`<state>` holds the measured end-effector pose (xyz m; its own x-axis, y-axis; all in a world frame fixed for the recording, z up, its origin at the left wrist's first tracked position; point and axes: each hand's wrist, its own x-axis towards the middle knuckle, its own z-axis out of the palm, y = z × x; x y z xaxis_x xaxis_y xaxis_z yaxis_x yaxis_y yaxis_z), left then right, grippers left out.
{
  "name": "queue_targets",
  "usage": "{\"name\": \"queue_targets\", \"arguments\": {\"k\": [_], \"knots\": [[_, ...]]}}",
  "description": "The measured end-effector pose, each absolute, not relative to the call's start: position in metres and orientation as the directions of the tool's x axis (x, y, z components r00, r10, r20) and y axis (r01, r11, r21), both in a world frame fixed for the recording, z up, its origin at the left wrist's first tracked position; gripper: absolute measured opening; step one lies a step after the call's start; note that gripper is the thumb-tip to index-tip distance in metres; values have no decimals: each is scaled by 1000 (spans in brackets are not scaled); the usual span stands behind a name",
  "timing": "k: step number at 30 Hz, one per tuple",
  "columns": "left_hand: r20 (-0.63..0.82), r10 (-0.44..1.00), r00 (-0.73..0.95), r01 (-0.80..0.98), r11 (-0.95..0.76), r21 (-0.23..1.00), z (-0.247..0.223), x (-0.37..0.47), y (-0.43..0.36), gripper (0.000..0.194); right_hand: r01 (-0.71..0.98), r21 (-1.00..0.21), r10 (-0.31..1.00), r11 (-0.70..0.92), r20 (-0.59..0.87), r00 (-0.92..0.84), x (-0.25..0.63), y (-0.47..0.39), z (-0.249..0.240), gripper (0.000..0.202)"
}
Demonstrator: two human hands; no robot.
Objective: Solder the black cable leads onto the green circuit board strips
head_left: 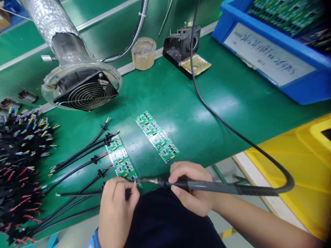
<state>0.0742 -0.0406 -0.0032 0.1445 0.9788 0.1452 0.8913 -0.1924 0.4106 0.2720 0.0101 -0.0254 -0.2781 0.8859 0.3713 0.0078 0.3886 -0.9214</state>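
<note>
My right hand [192,186] is closed round the dark handle of a soldering iron [212,186]. The iron's tip points left and meets the lower end of a green circuit board panel [124,165]. Close by that tip, my left hand [117,203] pinches a black cable, its thin wire ends at the board's edge and most of its grip hidden by the fingers. Several other black cables [85,186] with rubber grommets lie to the left, some with wires on the board. A second circuit board panel [157,137] lies flat farther up the bench.
A heap of black cables [20,165] with coloured ends covers the left. A fume extractor [88,91] hangs above the bench [219,131]. Behind are a round tan pot [143,57] and an iron stand [181,48]. A blue bin [274,55] holds boards; a yellow crate [297,165] stands right.
</note>
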Motion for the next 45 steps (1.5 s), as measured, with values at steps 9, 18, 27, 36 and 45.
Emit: {"name": "queue_targets", "arguments": {"k": [9,18,27,36,45], "knots": [[100,988,114,901,-145,409,-1,75,-39,7,-25,-945,908,325,320,-271,277,10,-27,15],[89,993,78,928,-105,358,-2,74,-41,3,-63,-959,928,277,283,-243,277,10,-30,14],[30,982,187,915,-186,358,0,67,-37,9,35,-946,906,321,296,-301,275,13,-26,15],[17,992,124,915,-121,386,0,72,-33,5,22,-941,892,337,311,-329,272,15,-24,17],[-19,994,112,909,-95,406,2,72,-31,8,4,-961,917,277,263,-300,277,15,-22,15]]}}
